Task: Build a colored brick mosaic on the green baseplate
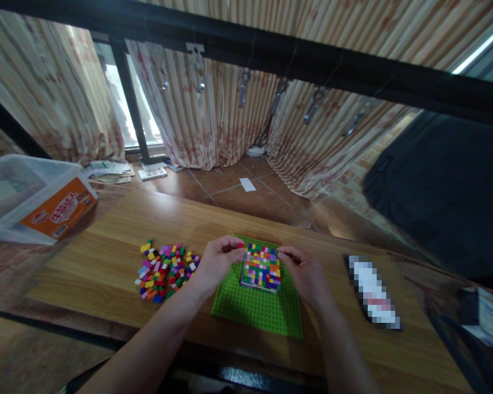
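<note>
A green studded baseplate (254, 314) lies on the wooden table. On it stands a low block of multicoloured toy bricks (262, 265), its top a patchwork of small colours over a pale lower layer. My left hand (219, 260) pinches a small red brick (241, 245) between thumb and fingertips at the block's far left corner. At the far right corner is my right hand (302, 268), its thumb and fingers closed together at the block's edge. Whether those fingers hold a brick is hidden. Left of the plate lies a loose pile of coloured bricks (164, 271).
The wooden table (94, 262) carries a dark-edged, pixelated object (373, 295) on the right. A clear plastic bin (36, 197) with an orange label stands at the left. Beyond the table are papers on the tiled floor, a dark rail and striped curtains (197, 120).
</note>
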Tool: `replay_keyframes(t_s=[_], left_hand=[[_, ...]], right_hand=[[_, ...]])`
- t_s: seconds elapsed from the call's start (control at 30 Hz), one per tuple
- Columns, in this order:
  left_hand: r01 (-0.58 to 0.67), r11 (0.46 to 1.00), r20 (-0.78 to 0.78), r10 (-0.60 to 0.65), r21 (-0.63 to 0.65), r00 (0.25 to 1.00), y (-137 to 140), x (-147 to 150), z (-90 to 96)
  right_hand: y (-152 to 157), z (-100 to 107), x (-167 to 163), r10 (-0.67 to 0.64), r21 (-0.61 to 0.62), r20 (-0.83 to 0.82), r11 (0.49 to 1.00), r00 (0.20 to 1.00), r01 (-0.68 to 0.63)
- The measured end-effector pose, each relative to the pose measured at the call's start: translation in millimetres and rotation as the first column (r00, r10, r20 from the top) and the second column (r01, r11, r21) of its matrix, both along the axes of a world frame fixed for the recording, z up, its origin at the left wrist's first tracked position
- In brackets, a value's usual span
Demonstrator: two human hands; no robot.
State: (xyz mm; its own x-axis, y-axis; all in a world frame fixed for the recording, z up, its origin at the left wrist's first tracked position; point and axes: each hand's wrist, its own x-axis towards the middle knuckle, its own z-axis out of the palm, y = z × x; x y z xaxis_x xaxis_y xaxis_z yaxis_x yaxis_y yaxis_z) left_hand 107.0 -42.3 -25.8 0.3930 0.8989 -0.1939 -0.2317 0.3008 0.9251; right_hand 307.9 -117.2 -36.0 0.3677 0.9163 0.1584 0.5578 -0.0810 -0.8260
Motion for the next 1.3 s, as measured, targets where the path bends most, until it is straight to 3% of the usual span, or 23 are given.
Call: replay_keyframes(t_s=[0.3, 0.8, 0.93, 1.03, 1.1, 1.2, 1.3], left_hand=[[0.034, 0.999, 0.015, -0.034, 0.015, 0.999, -3, 3, -5.6], [0.028, 1.000, 0.046, -0.028, 0.005, 0.999, -4, 3, -1.4], [0.039, 0.999, 0.068, -0.040, 0.013, 0.997, -5, 1, 1.5], [0.061, 0.998, 0.093, -0.062, 0.019, 0.994, -5, 1, 2.4], [0.087, 0.996, 0.113, -0.088, 0.015, 0.990, -6, 2, 2.6], [0.146, 0.989, 0.160, -0.145, 0.007, 0.976, -8, 3, 3.0], [0.177, 0.984, 0.218, -0.179, 0.029, 0.959, -10, 3, 3.5]], right_hand=[[3, -1, 3, 0.040, -0.017, 0.013, 0.999, 0.999, -0.040], [1, -6, 9, 0.101, -0.065, -0.157, 0.992, 0.982, -0.112], [-2, 0, 6, -0.009, -0.055, -0.130, 0.998, 0.991, 0.002], [-6, 12, -2, -0.157, 0.046, -0.092, 0.986, 0.983, 0.162], [-8, 20, -11, -0.195, 0.144, -0.068, 0.969, 0.979, 0.203], [-10, 27, -28, -0.061, 0.217, -0.032, 0.974, 0.998, 0.066], [-11, 29, -44, 0.062, 0.211, -0.045, 0.976, 0.997, -0.051]])
